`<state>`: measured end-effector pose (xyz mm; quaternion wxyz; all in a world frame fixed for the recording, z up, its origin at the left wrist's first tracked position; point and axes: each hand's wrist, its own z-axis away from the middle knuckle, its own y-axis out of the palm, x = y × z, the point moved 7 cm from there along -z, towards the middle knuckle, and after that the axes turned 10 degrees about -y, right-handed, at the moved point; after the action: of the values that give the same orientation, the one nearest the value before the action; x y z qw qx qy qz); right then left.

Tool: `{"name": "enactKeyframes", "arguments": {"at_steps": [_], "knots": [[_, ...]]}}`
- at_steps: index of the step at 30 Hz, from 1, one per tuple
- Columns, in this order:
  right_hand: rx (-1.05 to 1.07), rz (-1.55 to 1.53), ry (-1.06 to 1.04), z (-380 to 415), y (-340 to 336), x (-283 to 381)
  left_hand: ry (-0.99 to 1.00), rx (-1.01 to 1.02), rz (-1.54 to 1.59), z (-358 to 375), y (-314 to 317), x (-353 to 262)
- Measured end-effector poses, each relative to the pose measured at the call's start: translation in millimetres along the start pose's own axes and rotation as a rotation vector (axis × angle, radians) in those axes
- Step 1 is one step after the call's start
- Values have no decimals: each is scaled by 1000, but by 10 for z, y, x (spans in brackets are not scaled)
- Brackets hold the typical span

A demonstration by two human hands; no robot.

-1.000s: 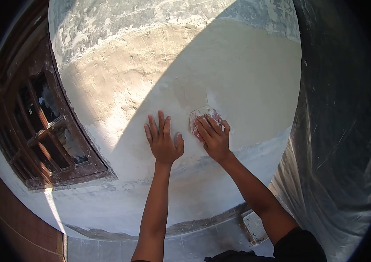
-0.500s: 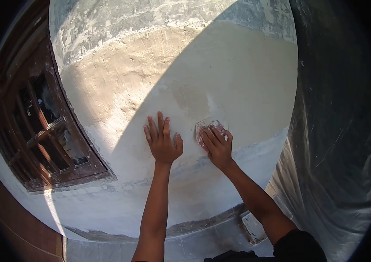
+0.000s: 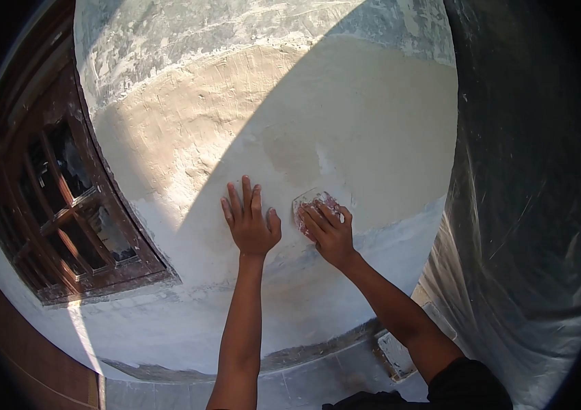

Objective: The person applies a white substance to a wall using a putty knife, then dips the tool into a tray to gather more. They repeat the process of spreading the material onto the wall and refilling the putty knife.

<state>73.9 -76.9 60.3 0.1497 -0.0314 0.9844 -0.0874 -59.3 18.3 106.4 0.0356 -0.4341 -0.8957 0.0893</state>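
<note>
My left hand [image 3: 253, 225] lies flat on the plastered wall [image 3: 386, 130], fingers spread and pointing up, holding nothing. Just to its right, my right hand [image 3: 331, 236] presses a flat reddish pad [image 3: 302, 205], smeared with white, against the wall. Its fingers cover much of the pad, so I cannot make out exactly what kind it is. Around both hands the plaster is smooth and beige-grey, with paler patches above the pad.
At the left is a dark wooden window [image 3: 78, 205] with small panes. Clear plastic sheeting [image 3: 509, 225] hangs at the right. Below, a whitish, box-like container [image 3: 396, 355] stands on the tiled floor [image 3: 290, 386], partly behind my right arm. Sunlight crosses the upper-left wall.
My right hand has slid the pad a little to the left along the wall, nearer my left hand. The left hand stays flat in place, and the view has shifted slightly.
</note>
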Motion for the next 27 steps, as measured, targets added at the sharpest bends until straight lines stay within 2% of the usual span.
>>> {"name": "enactKeyframes", "arguments": {"at_steps": [2,3,5,8,11,13,16,18,21,23,25,27], "knots": [[4,15,-29,36,-85,-11,-12,-20,12,-21,1,-3],[3,16,-31,-136,-152,-34,-12,-24,13,-39,6,-3],[-136,26,29,-645,-338,-168,-11,-18,8,-22,0,0],[-175,86,-14,-1044,-214,-348,-13,-33,-6,-32,-27,0],[-110,86,-8,-679,26,-246,1,-17,10,-20,4,25],[-1,52,6,-154,107,-68,0,-18,11,-34,-4,19],[39,11,9,249,32,83,-10,-14,8,13,-3,6],[15,-17,7,85,-18,66,-18,-19,3,-29,19,13],[-68,15,-24,-703,-204,7,-19,-16,-4,-8,-7,10],[-85,54,-36,-1048,-82,-118,-26,4,3,-18,-7,19],[-105,96,-42,-1027,-21,-125,-16,-8,0,-12,-1,24],[-64,91,-29,-670,158,-94,3,-26,1,-12,-5,24]]}}
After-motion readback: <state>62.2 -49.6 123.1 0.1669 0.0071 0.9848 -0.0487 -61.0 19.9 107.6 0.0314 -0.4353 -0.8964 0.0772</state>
